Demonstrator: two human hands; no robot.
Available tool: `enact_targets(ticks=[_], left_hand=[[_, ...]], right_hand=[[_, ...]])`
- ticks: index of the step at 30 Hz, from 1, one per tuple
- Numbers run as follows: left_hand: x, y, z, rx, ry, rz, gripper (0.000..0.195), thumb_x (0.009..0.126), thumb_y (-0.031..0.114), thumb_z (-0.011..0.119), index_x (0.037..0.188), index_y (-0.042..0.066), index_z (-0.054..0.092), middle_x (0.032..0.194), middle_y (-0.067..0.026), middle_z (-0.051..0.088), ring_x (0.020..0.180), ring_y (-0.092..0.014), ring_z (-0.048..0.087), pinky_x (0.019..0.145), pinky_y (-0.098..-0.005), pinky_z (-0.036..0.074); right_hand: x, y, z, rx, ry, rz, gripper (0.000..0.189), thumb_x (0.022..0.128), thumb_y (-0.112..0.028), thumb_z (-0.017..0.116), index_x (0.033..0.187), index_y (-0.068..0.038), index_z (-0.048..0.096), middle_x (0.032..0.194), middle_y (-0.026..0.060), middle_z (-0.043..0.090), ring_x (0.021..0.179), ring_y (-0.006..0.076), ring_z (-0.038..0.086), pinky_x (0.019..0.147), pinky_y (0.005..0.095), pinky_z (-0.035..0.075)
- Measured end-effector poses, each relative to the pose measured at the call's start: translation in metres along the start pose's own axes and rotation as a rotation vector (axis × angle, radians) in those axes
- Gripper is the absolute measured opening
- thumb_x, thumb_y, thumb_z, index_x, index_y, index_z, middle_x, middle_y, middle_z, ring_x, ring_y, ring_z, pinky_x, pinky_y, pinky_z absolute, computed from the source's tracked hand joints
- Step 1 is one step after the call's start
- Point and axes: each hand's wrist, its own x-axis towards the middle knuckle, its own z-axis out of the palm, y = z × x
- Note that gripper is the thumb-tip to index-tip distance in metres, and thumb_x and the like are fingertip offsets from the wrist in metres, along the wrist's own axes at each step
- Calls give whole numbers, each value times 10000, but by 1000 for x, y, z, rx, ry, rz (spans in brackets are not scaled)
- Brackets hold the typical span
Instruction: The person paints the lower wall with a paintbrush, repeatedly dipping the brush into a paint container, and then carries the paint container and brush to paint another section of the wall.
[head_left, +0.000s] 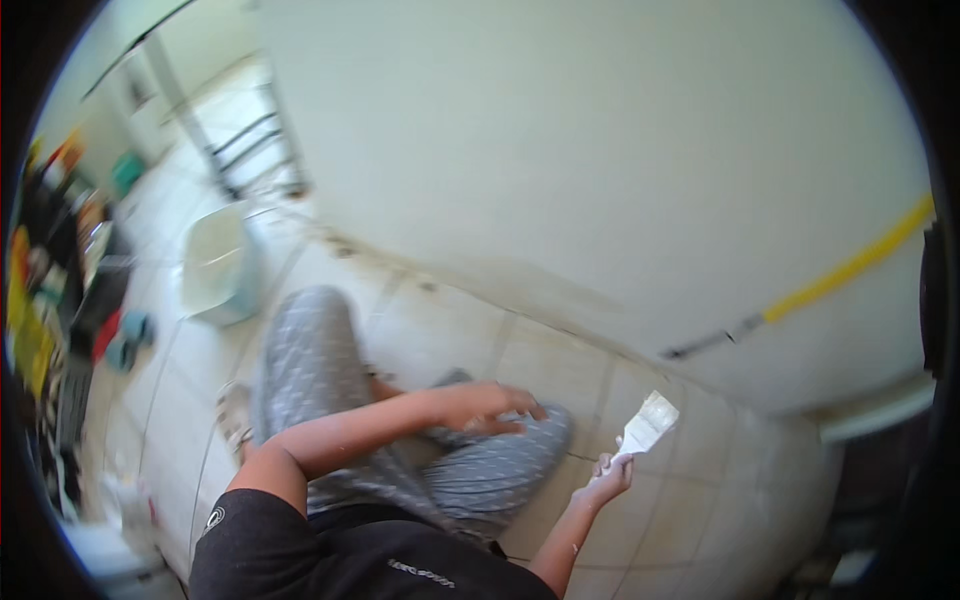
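Observation:
In my right hand (613, 478) is a flat paintbrush (649, 426), gripped by its white handle. Its bristles point up toward the wall and look coated in pale paint. White smears mark my fingers and forearm. My left hand (487, 409) reaches across my lap with loosely spread fingers and holds nothing; motion blurs it a little. Below it is my bent knee in grey patterned trousers (510, 457). The pale wall (562, 150) rises in front of me, with a brownish stain (547, 281) along its foot.
To the left on the tiled floor (442, 315) stands a translucent plastic tub (217, 262). A ladder (255, 142) is behind it. Blue-grey footwear (131, 341) and a cluttered pile (60, 247) lie at far left. A yellow pole (847, 259) slants against the wall at right.

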Motion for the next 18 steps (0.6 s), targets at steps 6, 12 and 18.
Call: enact_targets(ticks=[6, 12, 18], left_hand=[[-332, 41, -75, 388, 1174, -439, 288, 851, 33, 582, 1139, 42, 579, 1056, -127, 599, 1004, -269, 594, 909, -377, 453], [-569, -15, 82, 789, 1418, -1067, 227, 845, 66, 551, 1061, -5, 545, 1007, -184, 558, 949, -360, 541, 857, -418, 430], [-593, -33, 329, -140, 515, -1772, 1436, 504, 610, 835, 1502, -7, 8, 1483, -408, -119, 1361, -598, -132, 1063, -722, 7]], right_hand=[[-153, -38, 202, -151, -829, -186, 329, 996, -264, 460, 994, 22, 622, 581, -35, 396, 501, 36, 313, 448, 209, 214], [-297, -54, 402, -761, -1368, -377, 335, 959, -288, 542, 776, -25, 641, 553, -9, 527, 452, 61, 400, 439, 240, 302], [-465, 42, 620, -1328, -1688, -1165, 376, 874, -324, 600, 745, 20, 678, 624, 154, 625, 571, 279, 609, 592, 384, 490]])
